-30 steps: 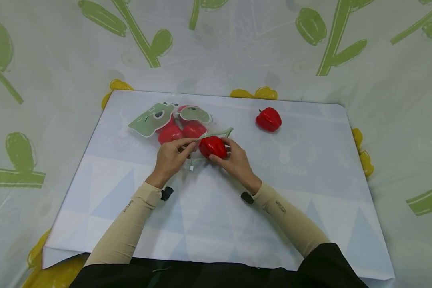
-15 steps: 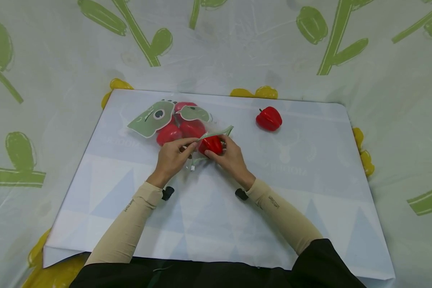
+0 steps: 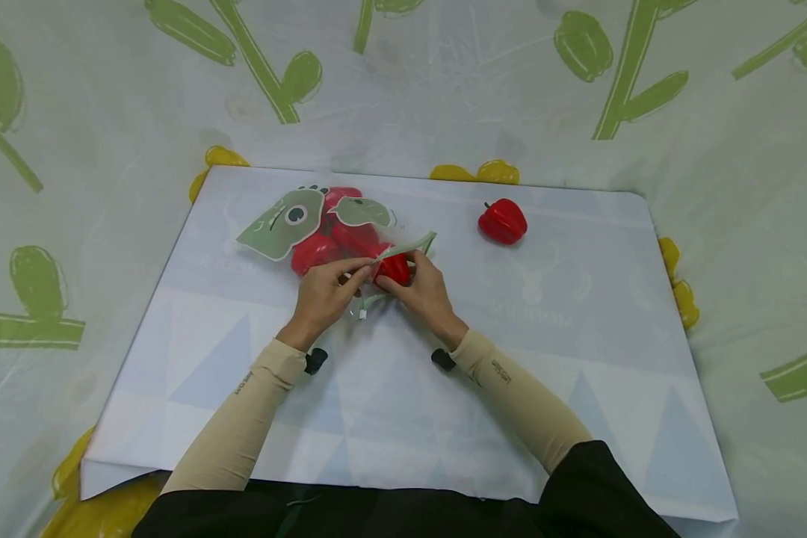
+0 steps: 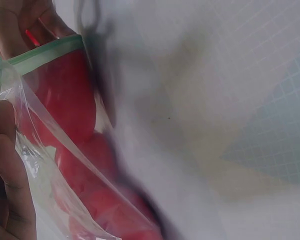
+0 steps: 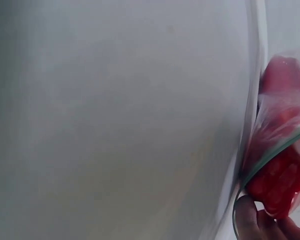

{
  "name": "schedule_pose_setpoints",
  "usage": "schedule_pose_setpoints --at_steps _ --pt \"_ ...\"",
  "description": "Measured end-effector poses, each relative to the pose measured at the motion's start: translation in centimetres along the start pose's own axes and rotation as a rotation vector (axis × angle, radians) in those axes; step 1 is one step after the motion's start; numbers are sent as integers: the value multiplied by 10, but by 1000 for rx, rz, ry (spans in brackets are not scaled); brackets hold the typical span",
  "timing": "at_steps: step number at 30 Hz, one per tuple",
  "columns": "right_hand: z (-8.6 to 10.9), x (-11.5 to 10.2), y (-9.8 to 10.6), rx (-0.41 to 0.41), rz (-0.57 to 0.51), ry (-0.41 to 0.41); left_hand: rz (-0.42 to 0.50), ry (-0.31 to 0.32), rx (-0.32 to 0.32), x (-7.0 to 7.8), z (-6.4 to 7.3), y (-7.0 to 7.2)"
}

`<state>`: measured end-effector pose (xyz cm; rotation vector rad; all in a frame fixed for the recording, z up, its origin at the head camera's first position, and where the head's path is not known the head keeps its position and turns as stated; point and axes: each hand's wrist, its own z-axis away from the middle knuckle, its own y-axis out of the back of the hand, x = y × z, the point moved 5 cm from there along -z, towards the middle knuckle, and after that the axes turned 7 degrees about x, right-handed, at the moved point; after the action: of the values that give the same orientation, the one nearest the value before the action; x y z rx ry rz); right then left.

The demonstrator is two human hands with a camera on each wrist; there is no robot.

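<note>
A clear zip bag (image 3: 282,224) with green printed shapes and an eye lies at the left of the table. Several red things show through its film, among them a rounded one (image 3: 314,252). My left hand (image 3: 326,295) pinches the bag's mouth between thumb and fingers. With my right hand (image 3: 425,291) I grip a red bell pepper (image 3: 395,269) by its near end; its far part is inside the mouth. The left wrist view shows the green zip strip (image 4: 50,54) across this pepper. In the right wrist view, fingertips (image 5: 247,212) touch it under the bag's edge.
Another red bell pepper (image 3: 503,222) stands at the back right of the table (image 3: 545,403), which has a pale cloth with blue triangles. A white zip slider (image 3: 363,314) hangs at the bag's near edge. Behind is a leaf-patterned curtain (image 3: 444,90).
My right hand has moved left, carrying the bell pepper further into the bag's mouth. The red things in the bag have shifted slightly left. My left hand has stayed nearly in place.
</note>
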<state>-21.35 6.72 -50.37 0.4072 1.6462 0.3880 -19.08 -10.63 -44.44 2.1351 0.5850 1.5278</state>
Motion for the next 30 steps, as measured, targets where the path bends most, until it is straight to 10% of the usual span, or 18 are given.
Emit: schedule_pose_setpoints --at_steps 30 --pt "4 0 22 -33 38 -37 -2 1 -3 -3 0 1"
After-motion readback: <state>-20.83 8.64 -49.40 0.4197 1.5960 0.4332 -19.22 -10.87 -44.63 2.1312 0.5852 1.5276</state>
